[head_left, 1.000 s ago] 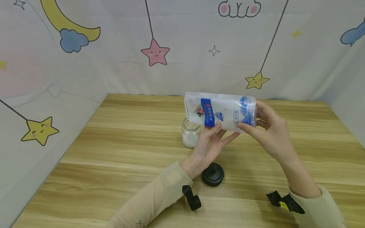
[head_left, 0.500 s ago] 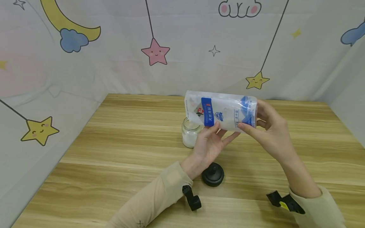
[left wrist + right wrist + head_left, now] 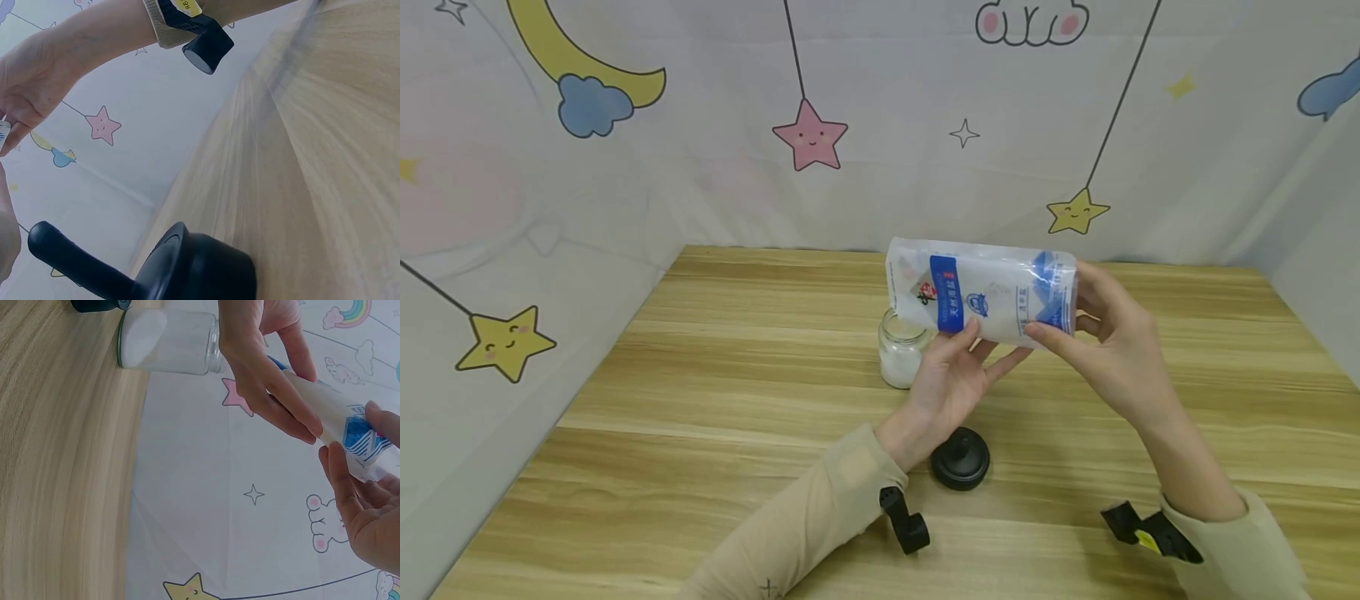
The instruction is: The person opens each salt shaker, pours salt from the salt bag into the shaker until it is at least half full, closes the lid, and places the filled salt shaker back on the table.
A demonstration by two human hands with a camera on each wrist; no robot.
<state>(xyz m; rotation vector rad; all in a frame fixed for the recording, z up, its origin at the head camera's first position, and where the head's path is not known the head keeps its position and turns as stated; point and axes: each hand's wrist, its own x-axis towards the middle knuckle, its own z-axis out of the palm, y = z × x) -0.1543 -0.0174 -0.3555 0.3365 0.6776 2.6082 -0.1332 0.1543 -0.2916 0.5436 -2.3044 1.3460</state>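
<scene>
A white and blue plastic packet (image 3: 1000,296) lies on its side in the air, its left end above the mouth of a glass jar (image 3: 901,358) that holds white contents. My left hand (image 3: 951,379) supports the packet from below, thumb on its front. Around the packet's right end my right hand (image 3: 1112,342) grips, thumb in front and fingers behind. In the right wrist view both hands touch the packet (image 3: 337,415), and the jar (image 3: 169,340) stands apart from them. Whether anything falls from the packet cannot be seen.
A round black lid with a knob (image 3: 960,458) lies on the wooden table (image 3: 700,417), in front of the jar and beside my left forearm. Behind the table hangs a pale curtain (image 3: 887,192) printed with stars. Black devices are strapped at both wrists.
Both hands keep the same hold on the packet. Its left end has risen very slightly; the jar and lid have stayed in place.
</scene>
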